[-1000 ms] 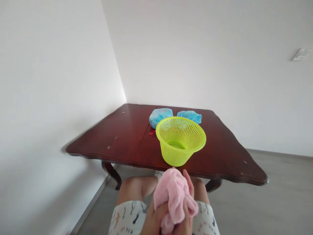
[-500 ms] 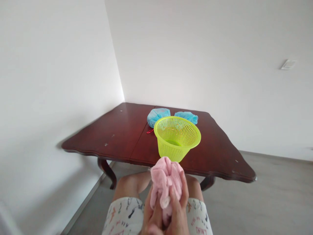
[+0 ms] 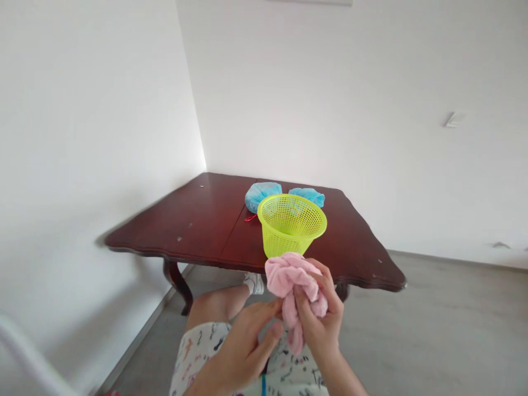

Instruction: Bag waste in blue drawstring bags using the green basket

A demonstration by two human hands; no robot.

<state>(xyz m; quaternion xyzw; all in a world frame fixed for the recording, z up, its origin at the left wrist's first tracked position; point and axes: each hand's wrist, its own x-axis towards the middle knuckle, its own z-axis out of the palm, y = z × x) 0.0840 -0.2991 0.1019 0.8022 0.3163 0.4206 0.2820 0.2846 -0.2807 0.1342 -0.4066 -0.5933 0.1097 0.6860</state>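
My right hand (image 3: 319, 324) grips a crumpled pink towel (image 3: 291, 280) above my lap, with the cloth bunched in its fingers. My left hand (image 3: 243, 344) is beside it, fingers spread, its fingertips at the towel's lower edge and not closed on it. Beyond the towel, a lime-green perforated plastic basket (image 3: 291, 225) stands on a dark red wooden table (image 3: 165, 231), tilted in the view. Behind the basket lie a light blue plastic bundle (image 3: 263, 197) and a second blue bundle (image 3: 307, 196), partly hidden by it.
A thin red cord (image 3: 250, 218) lies by the basket. The table has curved legs and stands in a wall corner, with white walls behind and left, and a grey floor to the right. My knees, patterned shorts and a white sock (image 3: 253, 284) show below the table edge.
My hands have parted, and the left hand has moved down and left, off the towel. The towel has risen and shifted right, and the view has turned slightly.
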